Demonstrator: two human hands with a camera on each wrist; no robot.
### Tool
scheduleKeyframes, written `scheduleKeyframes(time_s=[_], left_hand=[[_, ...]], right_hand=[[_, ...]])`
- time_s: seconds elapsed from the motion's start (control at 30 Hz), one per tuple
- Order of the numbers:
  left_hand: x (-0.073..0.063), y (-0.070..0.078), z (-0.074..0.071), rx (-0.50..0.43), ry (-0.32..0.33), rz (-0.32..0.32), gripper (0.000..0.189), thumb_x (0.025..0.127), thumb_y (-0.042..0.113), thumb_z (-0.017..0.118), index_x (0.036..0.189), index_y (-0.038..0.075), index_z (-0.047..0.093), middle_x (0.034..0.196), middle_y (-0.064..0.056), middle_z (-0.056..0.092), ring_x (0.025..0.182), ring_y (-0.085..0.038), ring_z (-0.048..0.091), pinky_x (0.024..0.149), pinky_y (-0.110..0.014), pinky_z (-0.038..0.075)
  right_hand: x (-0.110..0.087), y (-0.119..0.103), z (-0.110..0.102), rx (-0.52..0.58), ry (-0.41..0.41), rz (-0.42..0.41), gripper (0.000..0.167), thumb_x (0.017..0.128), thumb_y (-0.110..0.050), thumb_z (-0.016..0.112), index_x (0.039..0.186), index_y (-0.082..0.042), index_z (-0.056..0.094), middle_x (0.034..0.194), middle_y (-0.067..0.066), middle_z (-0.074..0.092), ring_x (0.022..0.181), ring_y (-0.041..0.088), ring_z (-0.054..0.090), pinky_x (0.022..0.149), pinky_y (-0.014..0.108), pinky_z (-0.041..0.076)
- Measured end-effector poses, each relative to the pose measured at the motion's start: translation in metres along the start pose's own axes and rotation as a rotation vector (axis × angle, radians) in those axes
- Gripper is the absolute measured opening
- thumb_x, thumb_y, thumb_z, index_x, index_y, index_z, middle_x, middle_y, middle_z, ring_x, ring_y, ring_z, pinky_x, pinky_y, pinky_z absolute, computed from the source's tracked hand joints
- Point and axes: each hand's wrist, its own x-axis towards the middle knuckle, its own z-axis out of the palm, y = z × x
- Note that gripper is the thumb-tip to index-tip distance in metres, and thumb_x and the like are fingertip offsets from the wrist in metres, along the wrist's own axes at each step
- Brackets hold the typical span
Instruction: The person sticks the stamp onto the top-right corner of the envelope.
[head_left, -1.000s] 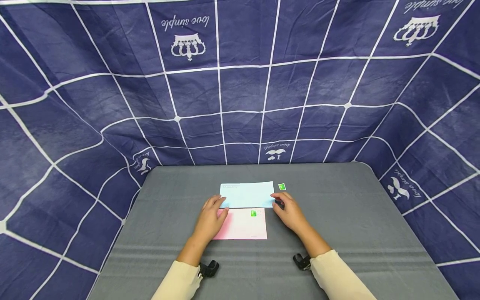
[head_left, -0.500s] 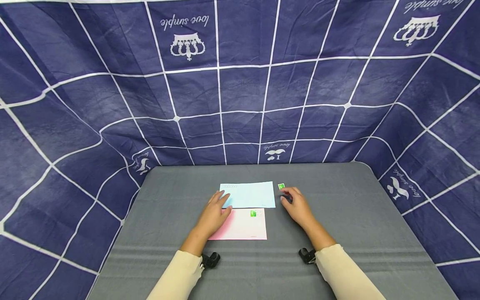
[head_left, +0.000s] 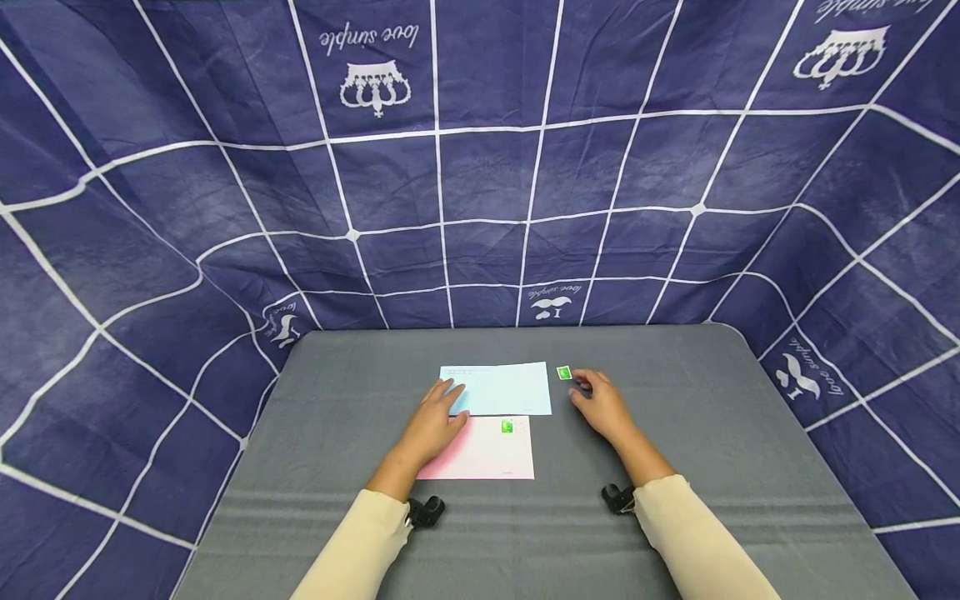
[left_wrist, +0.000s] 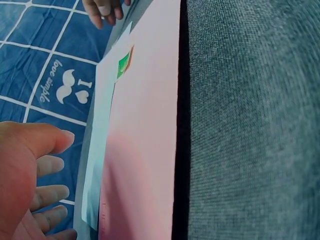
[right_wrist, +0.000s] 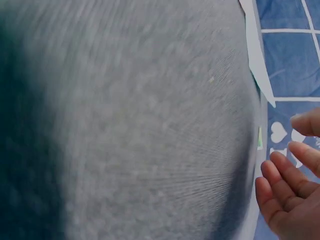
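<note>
A light blue envelope [head_left: 502,390] lies flat on the table, with a pink envelope [head_left: 491,450] just in front of it. The pink one bears a green stamp [head_left: 507,426] near its upper right corner. My left hand [head_left: 432,427] is over the left ends of both envelopes, fingers spread; whether it touches them I cannot tell. Right of the blue envelope lies a loose green stamp [head_left: 564,372] with a white border. Beside that stamp is my right hand [head_left: 602,407], its fingers loosely bent and holding nothing. In the right wrist view the loose stamp [right_wrist: 260,138] shows edge-on.
A grey cloth-covered table [head_left: 675,400] bears all these things. Dark blue cloth with white grid lines [head_left: 487,183] hangs along its back and sides. Each wrist wears a black camera mount [head_left: 426,512].
My right hand has moved right, off the blue envelope's right edge to beside the loose stamp. My left hand has slid slightly right and forward over the envelopes.
</note>
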Motion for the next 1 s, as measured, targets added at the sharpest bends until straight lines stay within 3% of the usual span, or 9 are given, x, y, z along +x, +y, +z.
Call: scheduleKeyframes(time_s=[0.23, 0.5, 1.0], left_hand=[[0.006, 0.000, 0.004, 0.016, -0.023, -0.021, 0.054, 0.097, 0.029, 0.065, 0.145, 0.006, 0.055, 0.156, -0.020, 0.045, 0.150, -0.041, 0.034, 0.121, -0.055, 0.032], [0.011, -0.004, 0.009, 0.019, -0.046, -0.051, 0.055, 0.097, 0.031, 0.064, 0.146, 0.009, 0.054, 0.158, -0.015, 0.043, 0.153, -0.037, 0.031, 0.120, -0.056, 0.034], [0.022, -0.001, 0.009, 0.050, -0.099, -0.003, 0.054, 0.098, 0.028, 0.063, 0.145, 0.004, 0.054, 0.158, -0.018, 0.043, 0.153, -0.038, 0.030, 0.124, -0.051, 0.029]], right_hand=[[0.012, 0.007, 0.001, 0.016, -0.049, 0.063, 0.039, 0.093, -0.010, 0.066, 0.128, 0.006, 0.061, 0.122, 0.026, 0.064, 0.113, 0.039, 0.063, 0.101, 0.051, 0.050], [0.027, 0.012, 0.005, 0.035, -0.036, 0.124, 0.034, 0.092, -0.008, 0.066, 0.123, 0.006, 0.064, 0.113, 0.022, 0.066, 0.102, 0.033, 0.063, 0.093, 0.043, 0.051], [0.042, 0.008, 0.012, -0.050, -0.005, 0.226, 0.027, 0.090, -0.018, 0.069, 0.109, 0.001, 0.068, 0.097, 0.014, 0.065, 0.093, 0.031, 0.061, 0.083, 0.040, 0.046]])
